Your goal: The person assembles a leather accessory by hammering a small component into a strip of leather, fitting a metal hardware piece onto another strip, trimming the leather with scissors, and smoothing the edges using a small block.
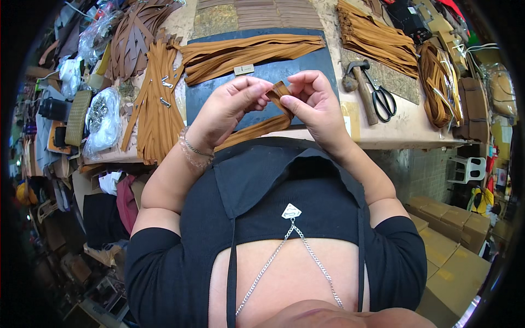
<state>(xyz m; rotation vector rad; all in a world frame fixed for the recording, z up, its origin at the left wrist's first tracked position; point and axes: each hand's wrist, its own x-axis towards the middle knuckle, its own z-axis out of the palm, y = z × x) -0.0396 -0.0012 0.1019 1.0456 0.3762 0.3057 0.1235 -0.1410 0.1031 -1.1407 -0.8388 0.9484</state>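
A brown zipper tape is held up over the near edge of the table, its end bent over between my hands. My left hand pinches at that end with thumb and forefinger; whether a small part is also between them is hidden. My right hand grips the tape with the thumb on top and the fingers curled behind. From my hands the tape's length trails down to the left along the table edge. Behind them, a bundle of brown zipper tapes lies on a dark mat, with a small beige block beside it.
Left, another pile of zipper tapes carries metal zipper sliders; a clear plastic bag lies beyond it. Right are a hammer, black-handled scissors, a coiled zipper bundle and more tapes. Cardboard boxes stand below right.
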